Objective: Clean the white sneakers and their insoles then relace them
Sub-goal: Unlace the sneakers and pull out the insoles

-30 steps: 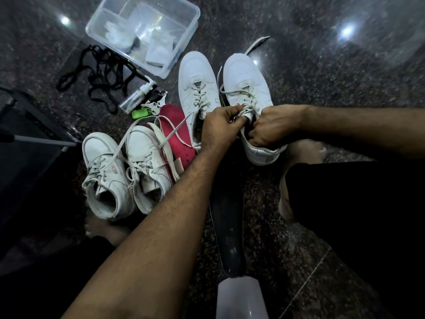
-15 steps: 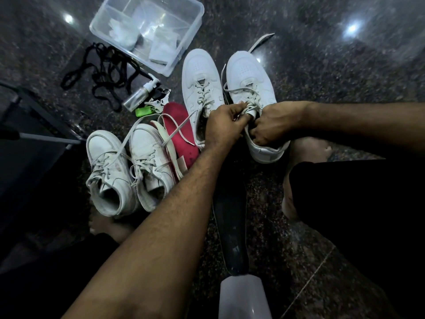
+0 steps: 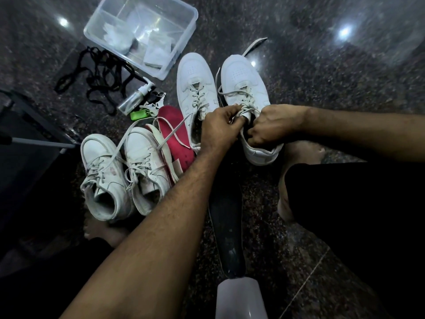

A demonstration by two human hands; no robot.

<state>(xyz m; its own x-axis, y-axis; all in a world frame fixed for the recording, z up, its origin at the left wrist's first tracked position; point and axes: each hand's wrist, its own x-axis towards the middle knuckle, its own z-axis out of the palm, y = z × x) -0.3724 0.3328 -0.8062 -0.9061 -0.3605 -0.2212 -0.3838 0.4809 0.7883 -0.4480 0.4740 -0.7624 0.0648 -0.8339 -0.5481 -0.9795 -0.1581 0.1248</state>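
Two clean white sneakers stand side by side on the dark floor. My left hand (image 3: 219, 127) pinches the white lace (image 3: 239, 94) at the tongue of the right-hand sneaker (image 3: 243, 75). My right hand (image 3: 272, 125) grips that sneaker's collar, fingers curled into the opening. The left-hand sneaker (image 3: 195, 77) is laced, and one of its lace ends trails over a red insole (image 3: 177, 139). A black insole (image 3: 226, 217) lies on the floor below my hands.
Two dirtier white high-top sneakers (image 3: 103, 176) (image 3: 147, 166) sit at the left. A clear plastic tub (image 3: 181, 35) with cloths, black laces (image 3: 99, 74), a small spray bottle (image 3: 135, 97), keys with a green tag (image 3: 139, 115) and a white container (image 3: 241, 298) lie around. My knees flank the shoes.
My hands stay on the right-hand sneaker, with the left fingers shifting slightly on the lace. The view has drifted a little; nothing else moved.
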